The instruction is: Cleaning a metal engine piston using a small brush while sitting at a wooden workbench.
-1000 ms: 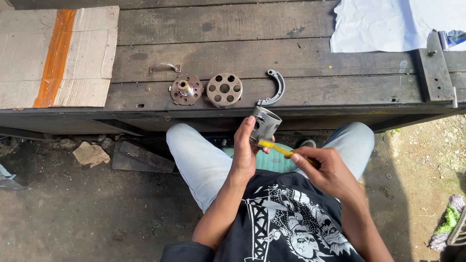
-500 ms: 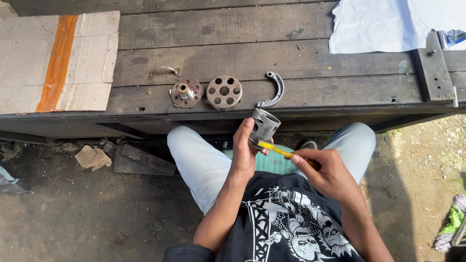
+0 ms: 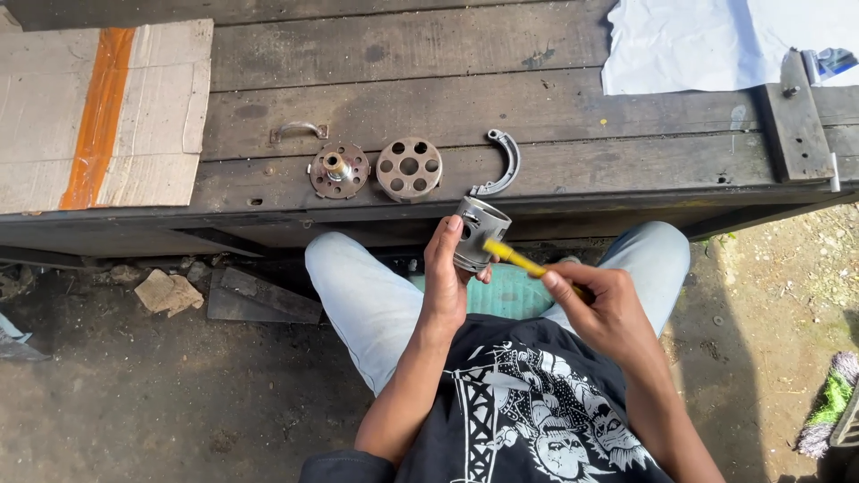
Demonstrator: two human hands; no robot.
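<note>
Head view: our left hand [image 3: 445,268] grips a grey metal cylinder [image 3: 480,234] just off the bench's [image 3: 573,170] near edge, above our lap. Our right hand [image 3: 601,309] pinches a yellow tool [image 3: 512,258], its tip touching the cylinder. On the bench near that edge we see two round discs [image 3: 408,168] and a curved piece [image 3: 503,164].

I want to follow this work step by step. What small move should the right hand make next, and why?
Probably slide the yellow tool tip into the metal cylinder. The left hand holds it tilted toward the right hand, and the tip already meets its side.
</note>
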